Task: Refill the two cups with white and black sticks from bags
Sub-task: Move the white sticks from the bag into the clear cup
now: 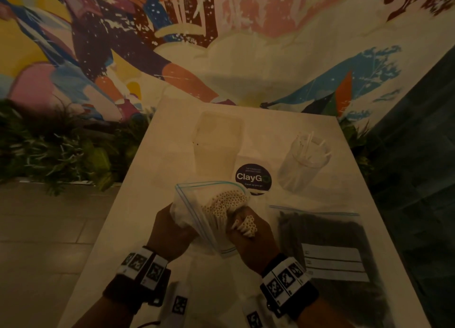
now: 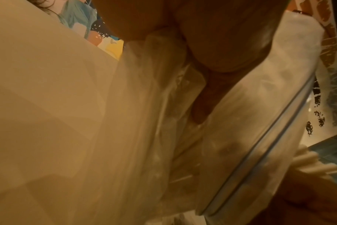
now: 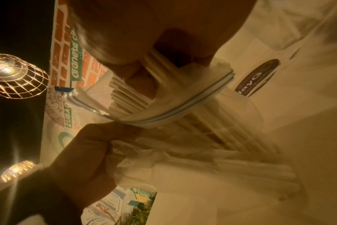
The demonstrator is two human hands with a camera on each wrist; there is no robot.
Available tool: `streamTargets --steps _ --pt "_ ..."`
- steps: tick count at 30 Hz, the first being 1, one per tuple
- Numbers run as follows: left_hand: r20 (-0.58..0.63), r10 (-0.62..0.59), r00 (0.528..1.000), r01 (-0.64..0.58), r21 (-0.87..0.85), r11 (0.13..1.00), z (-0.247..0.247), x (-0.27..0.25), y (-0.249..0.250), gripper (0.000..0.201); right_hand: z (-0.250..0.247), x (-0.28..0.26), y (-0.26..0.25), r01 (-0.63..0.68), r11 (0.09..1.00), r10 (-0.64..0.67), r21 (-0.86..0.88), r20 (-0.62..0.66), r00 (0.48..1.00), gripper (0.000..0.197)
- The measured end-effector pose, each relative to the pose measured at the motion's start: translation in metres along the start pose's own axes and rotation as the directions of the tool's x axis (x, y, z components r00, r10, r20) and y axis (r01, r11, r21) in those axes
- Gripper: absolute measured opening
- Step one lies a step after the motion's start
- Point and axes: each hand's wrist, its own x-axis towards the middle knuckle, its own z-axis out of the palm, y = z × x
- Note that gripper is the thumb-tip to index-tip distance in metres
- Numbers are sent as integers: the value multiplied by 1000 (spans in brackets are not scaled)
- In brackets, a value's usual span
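Observation:
A clear zip bag (image 1: 197, 204) full of white sticks (image 1: 226, 200) stands open-mouthed over the middle of the white table (image 1: 138, 204). My left hand (image 1: 172, 231) grips the crumpled bag wall (image 2: 164, 137) from the left. My right hand (image 1: 248, 231) grips a bundle of white sticks (image 1: 248, 225) at the bag's right edge; in the right wrist view the white sticks (image 3: 129, 99) poke out past the blue zip strip (image 3: 183, 112). A clear cup (image 1: 305, 157) holding a few white sticks stands at the back right. A second cup (image 1: 219, 143), pale and seemingly empty, stands at the back centre.
A zip bag of black sticks (image 1: 327, 244) lies flat to the right of my hands. A round dark "ClayGo" sticker (image 1: 253, 178) sits between the cups. Plants (image 1: 61, 150) and a painted wall border the table; tiled floor lies to the left.

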Motion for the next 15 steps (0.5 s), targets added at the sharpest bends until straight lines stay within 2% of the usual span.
streamTargets --steps 5,9,12,15 --pt "16 -28 999 28 -2 1000 1 0 0 43 -3 1 5 12 1000 -13 13 74 997 44" --pt "17 -20 1000 20 2 1000 2 0 4 47 -7 5 5 54 998 -54 -37 -9 999 39" --pt "0 -15 1000 15 -20 1000 1 -1 2 46 -9 4 4 44 997 -50 -70 -92 995 22" --pt "6 -21 1000 21 -23 999 2 -1 0 48 -12 3 1 10 998 -17 -62 -112 994 34"
